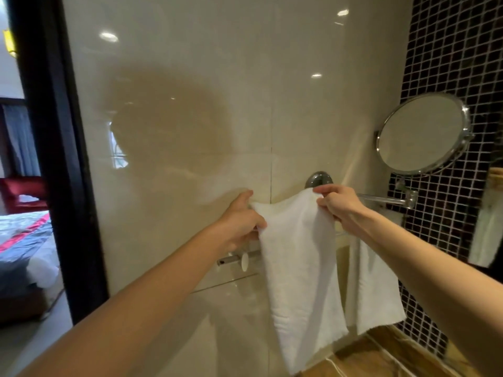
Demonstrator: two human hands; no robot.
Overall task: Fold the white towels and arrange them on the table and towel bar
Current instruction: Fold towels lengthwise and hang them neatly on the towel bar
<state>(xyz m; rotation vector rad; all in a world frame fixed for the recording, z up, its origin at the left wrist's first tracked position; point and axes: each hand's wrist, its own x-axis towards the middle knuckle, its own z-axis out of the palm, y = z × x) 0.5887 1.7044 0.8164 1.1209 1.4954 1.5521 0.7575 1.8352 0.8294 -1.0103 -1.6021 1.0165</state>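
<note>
Your left hand grips the upper left edge of the white towel, fingers curled into the cloth and thumb reaching toward the tiled wall. Your right hand pinches the opposite upper corner, so the towel hangs between both hands as a long, limp sheet. Just below the left hand, the chrome end of the towel bar pokes out from behind the cloth; whether any of the towel already lies over it cannot be told. Below and right of the right hand a second towel hangs. Above that hand is a round mirror.

Expect the towel to be light, soft and floppy. It will sag wherever you let go, so keep hold at the top corners and let its weight straighten it. No container shows here.
</note>
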